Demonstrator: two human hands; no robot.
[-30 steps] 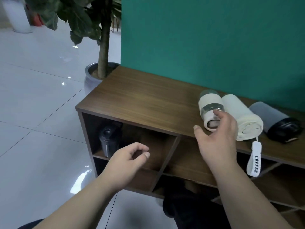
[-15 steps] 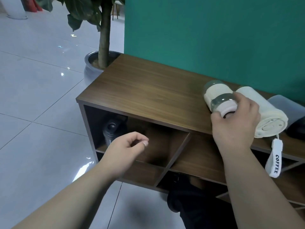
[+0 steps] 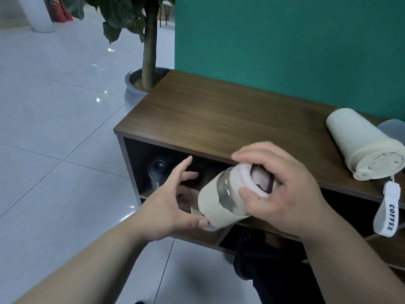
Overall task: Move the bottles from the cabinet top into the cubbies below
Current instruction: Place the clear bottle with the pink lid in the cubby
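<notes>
My right hand (image 3: pixel 282 189) grips the pink lid end of a small glass bottle with a cream sleeve (image 3: pixel 221 198), held tilted in the air in front of the cabinet's upper left cubby (image 3: pixel 210 178). My left hand (image 3: pixel 173 205) is open, its thumb touching the bottle's bottom end and its fingers spread behind it. A cream tumbler (image 3: pixel 361 145) with a white "COFFEE" strap (image 3: pixel 388 213) lies on its side on the wooden cabinet top (image 3: pixel 219 115). A grey bottle (image 3: pixel 394 130) lies behind it, mostly cut off by the frame. A dark bottle (image 3: pixel 157 174) stands inside the upper left cubby.
A potted tree (image 3: pixel 149 58) in a grey pot stands at the cabinet's left end. A green wall (image 3: pixel 285 44) backs the cabinet. Tiled floor (image 3: pixel 54 139) spreads to the left. My dark-clothed leg (image 3: pixel 274 270) is in front of the lower cubbies.
My right hand has lifted the small sleeved bottle off the cabinet top and brought it down and left, in front of the cubby. My left hand has risen to meet its bottom end.
</notes>
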